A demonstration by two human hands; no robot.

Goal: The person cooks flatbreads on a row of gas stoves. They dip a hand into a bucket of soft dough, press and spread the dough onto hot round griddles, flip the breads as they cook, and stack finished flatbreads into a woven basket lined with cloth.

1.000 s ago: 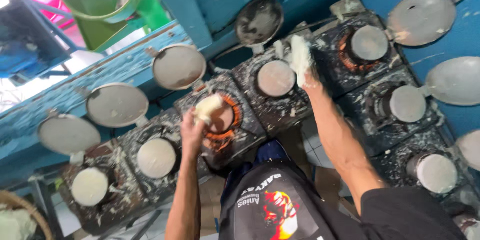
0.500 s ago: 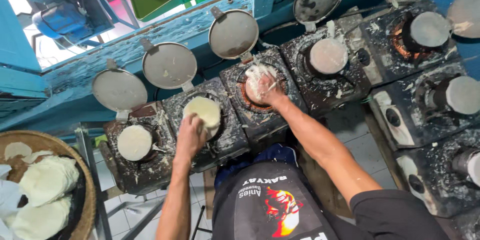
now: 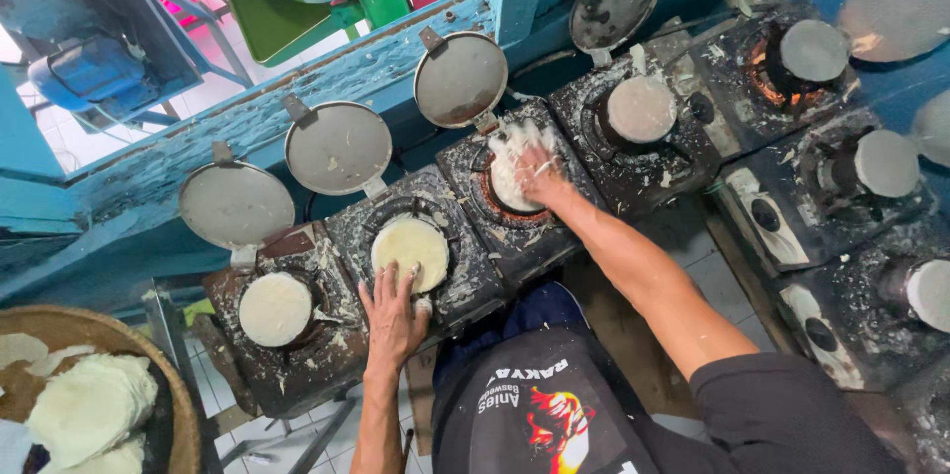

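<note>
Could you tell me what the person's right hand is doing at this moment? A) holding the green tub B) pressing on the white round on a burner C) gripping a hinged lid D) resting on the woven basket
B: the right hand lies flat on the white round on the burner, far from the woven basket.

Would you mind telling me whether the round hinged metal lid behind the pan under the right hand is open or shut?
Open: the round grey metal lid stands tipped back behind the pan where the right hand presses white batter.
</note>
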